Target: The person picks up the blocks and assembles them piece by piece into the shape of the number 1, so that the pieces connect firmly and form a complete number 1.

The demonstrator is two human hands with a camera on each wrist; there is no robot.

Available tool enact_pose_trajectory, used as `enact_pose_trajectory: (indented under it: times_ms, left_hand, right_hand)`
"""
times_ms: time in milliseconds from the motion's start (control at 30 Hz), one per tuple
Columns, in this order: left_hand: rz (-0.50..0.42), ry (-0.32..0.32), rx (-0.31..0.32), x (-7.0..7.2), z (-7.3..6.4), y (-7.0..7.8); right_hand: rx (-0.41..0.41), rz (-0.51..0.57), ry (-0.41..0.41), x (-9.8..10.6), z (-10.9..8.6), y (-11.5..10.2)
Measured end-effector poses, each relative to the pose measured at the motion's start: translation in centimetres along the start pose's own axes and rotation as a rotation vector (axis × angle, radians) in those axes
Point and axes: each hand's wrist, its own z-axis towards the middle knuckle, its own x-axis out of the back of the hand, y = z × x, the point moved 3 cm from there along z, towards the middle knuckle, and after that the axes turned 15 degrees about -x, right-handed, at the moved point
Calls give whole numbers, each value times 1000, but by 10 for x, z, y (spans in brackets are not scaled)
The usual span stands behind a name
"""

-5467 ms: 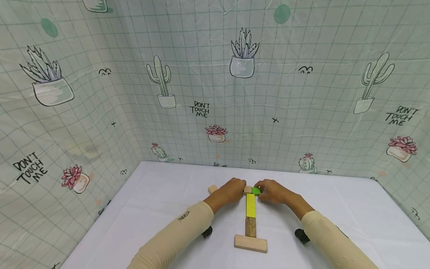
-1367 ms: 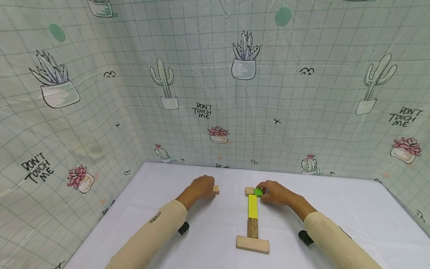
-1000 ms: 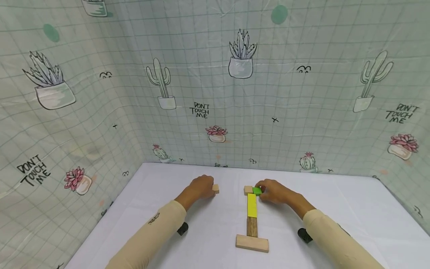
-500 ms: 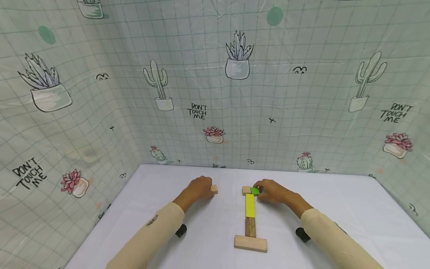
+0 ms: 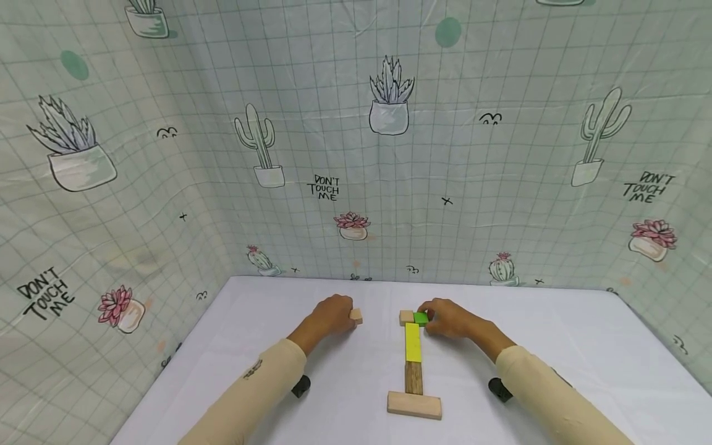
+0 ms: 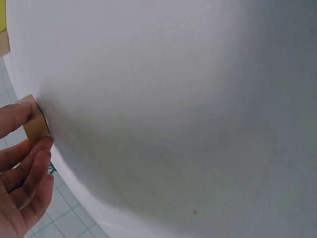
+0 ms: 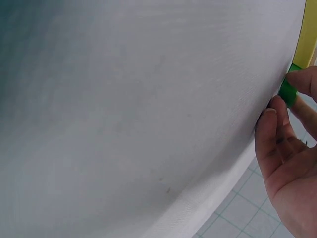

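My left hand (image 5: 332, 314) pinches a small plain wooden block (image 5: 356, 316) at the left of the layout; the left wrist view shows the thumb and fingers on opposite sides of this wooden block (image 6: 36, 124). To the right, my right hand (image 5: 448, 318) pinches a green block (image 5: 420, 319), seen between thumb and index finger in the right wrist view. Left of the green block sits another plain wooden block (image 5: 406, 317), side by side with it. From this pair a yellow block (image 5: 413, 342) runs toward me, followed by a dark brown block (image 5: 414, 377) and a long light wooden block (image 5: 414, 405) laid crosswise.
A white cloth covers the table (image 5: 361, 383). Behind and to the left hangs a curtain (image 5: 300, 142) printed with cacti and grid lines. Black wrist devices show beneath both forearms, the left device (image 5: 301, 386) and the right device (image 5: 499, 389).
Since the oldest frame, my left hand has left the plain block beside the green one, moved left and taken hold of the separate plain block. My right hand has stayed on the green block.
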Motion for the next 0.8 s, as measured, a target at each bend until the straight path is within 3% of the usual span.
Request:
enact_pose_trajectory:
  times_ms: [800]
  left_hand:
    - [-36,26,-40,-7,5,7]
  right_hand:
    - [11,0,13,-1,0,2]
